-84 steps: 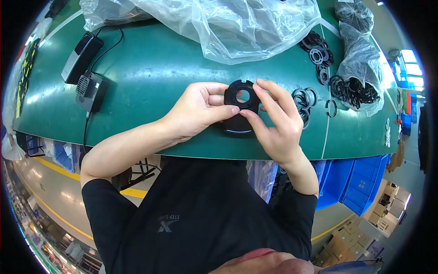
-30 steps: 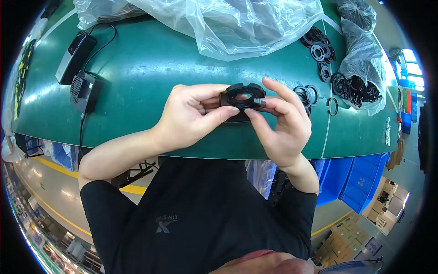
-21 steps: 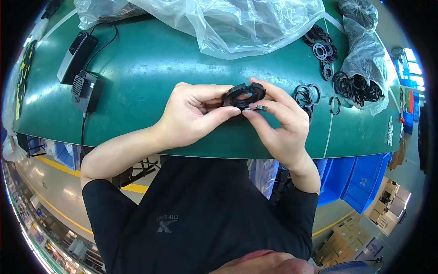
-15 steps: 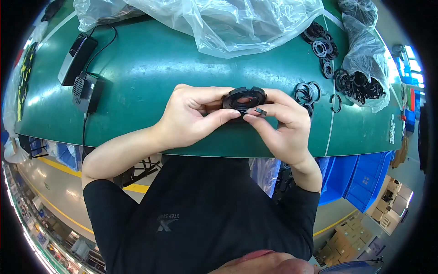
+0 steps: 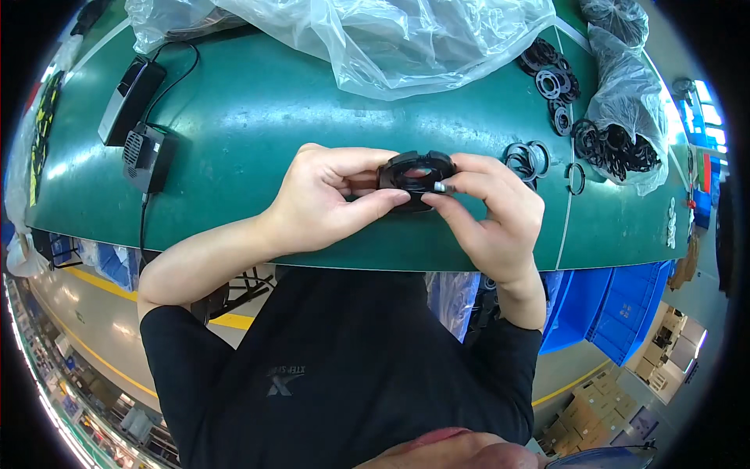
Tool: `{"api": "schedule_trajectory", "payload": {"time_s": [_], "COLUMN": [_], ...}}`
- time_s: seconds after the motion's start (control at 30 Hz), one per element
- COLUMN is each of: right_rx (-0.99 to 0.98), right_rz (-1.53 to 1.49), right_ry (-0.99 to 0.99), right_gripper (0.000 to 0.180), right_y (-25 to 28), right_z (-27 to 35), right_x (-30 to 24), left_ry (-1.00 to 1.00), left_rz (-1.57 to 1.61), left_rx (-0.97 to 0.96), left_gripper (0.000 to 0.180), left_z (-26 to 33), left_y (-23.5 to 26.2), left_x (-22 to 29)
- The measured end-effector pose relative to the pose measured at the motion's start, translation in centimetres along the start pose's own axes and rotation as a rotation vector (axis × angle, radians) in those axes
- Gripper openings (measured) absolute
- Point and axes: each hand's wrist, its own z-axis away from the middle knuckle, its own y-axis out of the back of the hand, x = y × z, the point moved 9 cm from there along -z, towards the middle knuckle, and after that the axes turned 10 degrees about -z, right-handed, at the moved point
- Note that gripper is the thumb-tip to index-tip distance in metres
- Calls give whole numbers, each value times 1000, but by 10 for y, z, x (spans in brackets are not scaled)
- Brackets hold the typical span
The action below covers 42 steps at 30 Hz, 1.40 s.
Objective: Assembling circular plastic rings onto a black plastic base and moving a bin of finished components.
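Observation:
A thick black plastic ring (image 5: 395, 175) with a notched rim is held tilted above the front part of the table. My left hand (image 5: 322, 194) is closed round its left side, the thumb lying over the near rim and the fingers behind. At the right side of the ring is my right hand (image 5: 498, 215), its fingers bent in a pinch. A small dark piece with a pale, shiny end (image 5: 441, 187) shows at its index fingertip, against the ring's opening; its exact kind is too small to tell. The thumb tip touches the ring's near edge.
The green table (image 5: 258, 117) carries a large clear plastic bag (image 5: 422, 47) at the back and a black-grey corded device (image 5: 148, 156) at left. Loose black rings (image 5: 525, 160) and an open bag of black rings (image 5: 625, 148) lie right. Blue bins (image 5: 594, 309) stand below the edge.
My right hand has shifted slightly right, and its fingers have turned at the ring. The small piece has changed its angle, showing its pale end more. My left hand and the ring stay nearly still.

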Motion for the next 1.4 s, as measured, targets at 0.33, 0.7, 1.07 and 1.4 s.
{"api": "schedule_trajectory", "payload": {"time_s": [0.33,0.7,1.07,1.4], "right_rx": [25,84,132,16], "right_rz": [91,-284,-644,-349], "right_ry": [99,-271,-482,-247], "right_gripper": [22,47,23,13], "right_y": [-7,-13,-9,-8], "right_z": [2,11,19,2], "right_x": [-7,25,43,17], "left_ry": [130,177,98,103], "left_rz": [108,229,255,264], "left_rx": [-26,19,-10,5], "left_gripper": [28,25,44,26], "left_z": [3,6,4,6], "left_y": [-3,0,-5,-2], "left_x": [-9,-9,-1,-1]}}
